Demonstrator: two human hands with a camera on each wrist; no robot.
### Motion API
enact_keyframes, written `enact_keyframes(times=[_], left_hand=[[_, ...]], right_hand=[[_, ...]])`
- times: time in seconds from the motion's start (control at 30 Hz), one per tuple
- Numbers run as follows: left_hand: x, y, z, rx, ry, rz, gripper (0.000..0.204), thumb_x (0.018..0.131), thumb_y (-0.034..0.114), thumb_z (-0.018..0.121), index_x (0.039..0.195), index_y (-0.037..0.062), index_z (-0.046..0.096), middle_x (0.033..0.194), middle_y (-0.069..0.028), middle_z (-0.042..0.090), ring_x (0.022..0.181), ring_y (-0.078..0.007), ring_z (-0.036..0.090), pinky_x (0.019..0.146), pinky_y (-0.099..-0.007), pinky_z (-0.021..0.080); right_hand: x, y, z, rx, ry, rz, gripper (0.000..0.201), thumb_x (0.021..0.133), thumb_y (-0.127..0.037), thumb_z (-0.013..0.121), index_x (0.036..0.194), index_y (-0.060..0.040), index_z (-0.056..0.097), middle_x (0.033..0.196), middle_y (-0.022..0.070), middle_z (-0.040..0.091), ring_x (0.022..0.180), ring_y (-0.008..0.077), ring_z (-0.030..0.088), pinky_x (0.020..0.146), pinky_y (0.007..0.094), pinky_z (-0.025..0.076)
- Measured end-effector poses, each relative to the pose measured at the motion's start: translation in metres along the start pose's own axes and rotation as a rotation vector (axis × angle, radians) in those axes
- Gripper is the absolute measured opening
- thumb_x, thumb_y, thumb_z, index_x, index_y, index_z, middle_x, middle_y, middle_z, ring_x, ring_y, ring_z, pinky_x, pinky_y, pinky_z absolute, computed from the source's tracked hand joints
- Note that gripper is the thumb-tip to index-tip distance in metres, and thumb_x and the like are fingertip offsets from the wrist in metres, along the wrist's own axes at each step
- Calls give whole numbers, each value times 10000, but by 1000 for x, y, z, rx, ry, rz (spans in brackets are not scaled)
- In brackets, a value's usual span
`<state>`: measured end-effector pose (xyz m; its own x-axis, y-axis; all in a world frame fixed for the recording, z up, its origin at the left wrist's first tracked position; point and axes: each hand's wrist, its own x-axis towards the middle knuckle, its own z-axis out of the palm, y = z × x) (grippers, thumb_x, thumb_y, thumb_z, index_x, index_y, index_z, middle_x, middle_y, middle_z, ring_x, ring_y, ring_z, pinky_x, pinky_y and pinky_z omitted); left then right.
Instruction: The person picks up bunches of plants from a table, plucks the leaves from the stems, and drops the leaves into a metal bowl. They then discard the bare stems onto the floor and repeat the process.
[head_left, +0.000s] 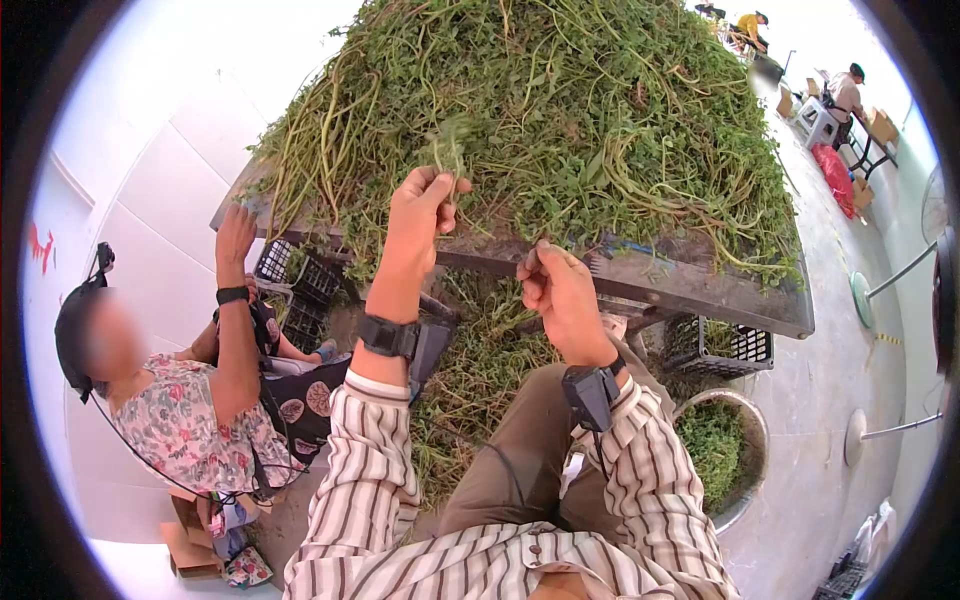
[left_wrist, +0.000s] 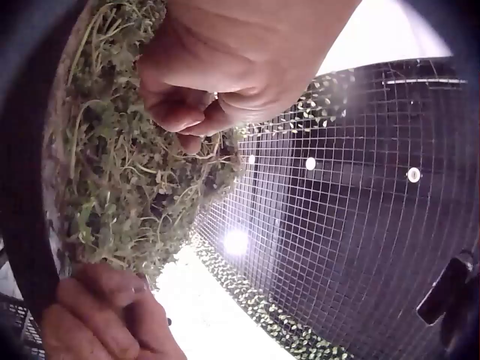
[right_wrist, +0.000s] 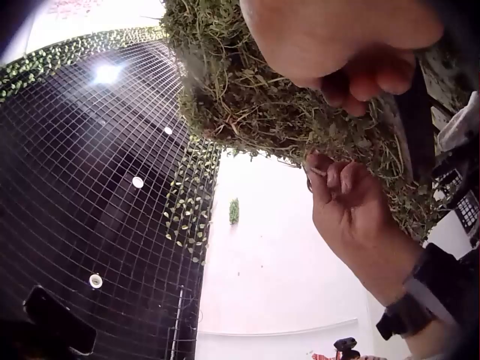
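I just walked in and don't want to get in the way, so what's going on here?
Someone in a striped shirt sits before a large heap of leafy green stems on a table. Their left hand pinches a sprig, its top blurred. The right hand is curled near the table's edge; whether it holds anything is unclear. A second person is at the left, and more greens lie beneath the table.

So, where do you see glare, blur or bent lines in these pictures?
Head view: the sprig is motion-blurred above the left hand; dark rounded corners frame the picture. Left wrist view: a lamp glares, the wire grid bows. Right wrist view: similar lamp glare, curved grid.
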<state>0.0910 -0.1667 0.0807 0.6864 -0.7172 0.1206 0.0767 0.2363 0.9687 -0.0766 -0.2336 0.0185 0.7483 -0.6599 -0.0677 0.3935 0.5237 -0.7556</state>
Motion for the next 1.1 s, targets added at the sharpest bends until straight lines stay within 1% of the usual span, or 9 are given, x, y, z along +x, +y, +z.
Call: enact_keyframes(times=[0.37, 0.43, 0.57, 0.6, 0.63, 0.7, 0.8, 1.03, 1.1], left_hand=[[-62, -20, 5, 75, -75, 28, 217, 837, 93, 565, 1039, 51, 498, 863, -51, 622, 571, -17, 402, 462, -166, 292], [-76, -23, 5, 4, -105, 21, 222, 838, 105, 576, 1043, 52, 510, 859, -44, 625, 576, -16, 413, 463, -163, 290], [-95, -36, 4, -23, -86, 3, 211, 819, 79, 605, 1019, 53, 546, 847, -29, 622, 570, -9, 403, 455, -152, 272], [-97, -35, 1, -18, -69, -21, 197, 808, 42, 608, 998, 36, 556, 844, -23, 619, 606, -15, 440, 503, -160, 331], [-99, -35, 1, -19, -65, -23, 197, 808, 42, 608, 998, 36, 556, 844, -23, 619, 606, -15, 440, 503, -160, 331], [-102, -36, 4, 325, 19, 130, 187, 808, 10, 592, 991, 13, 555, 841, -20, 619, 661, -33, 487, 579, -188, 393], [-107, -32, 9, 354, 61, 105, 172, 806, -18, 576, 976, -5, 554, 837, -20, 620, 708, -50, 517, 638, -213, 421], [-104, -50, 4, 276, 75, 188, 198, 810, -17, 556, 1007, -8, 528, 839, -28, 597, 648, -46, 501, 571, -202, 408], [-106, -45, 5, 181, 119, -67, 184, 825, 22, 554, 1004, -4, 518, 816, -26, 576, 563, -40, 457, 481, -193, 372]], right_hand=[[-3, 0, 11, -116, -32, 32, 202, 894, -232, 510, 858, -38, 554, 668, 17, 530, 461, 71, 415, 411, 216, 317], [-4, -1, 12, -92, -138, 41, 201, 879, -223, 535, 905, -25, 559, 672, 1, 514, 465, 62, 403, 411, 209, 308], [-11, -2, 21, -83, -162, 56, 203, 860, -202, 560, 933, -13, 556, 678, -12, 509, 475, 47, 379, 416, 209, 299], [-12, 0, 21, -199, -167, 5, 210, 853, -194, 568, 937, -3, 554, 688, -12, 514, 506, 43, 395, 440, 207, 317], [-13, 0, 22, -315, -173, -48, 218, 846, -187, 577, 940, 7, 553, 698, -12, 519, 537, 40, 411, 464, 206, 335], [-11, 4, 25, -382, -165, -110, 223, 843, -186, 581, 935, 15, 551, 711, -10, 528, 572, 46, 428, 496, 208, 352], [-9, 9, 24, -464, -150, -164, 224, 835, -176, 581, 916, 30, 549, 729, 8, 544, 627, 64, 455, 547, 220, 380], [-11, 15, 26, -729, -35, -269, 186, 804, -112, 545, 863, 64, 537, 679, 87, 535, 608, 106, 468, 551, 274, 400], [-10, 19, 23, -690, -29, -237, 189, 799, -115, 549, 860, 64, 536, 669, 83, 534, 600, 107, 465, 545, 274, 399]])
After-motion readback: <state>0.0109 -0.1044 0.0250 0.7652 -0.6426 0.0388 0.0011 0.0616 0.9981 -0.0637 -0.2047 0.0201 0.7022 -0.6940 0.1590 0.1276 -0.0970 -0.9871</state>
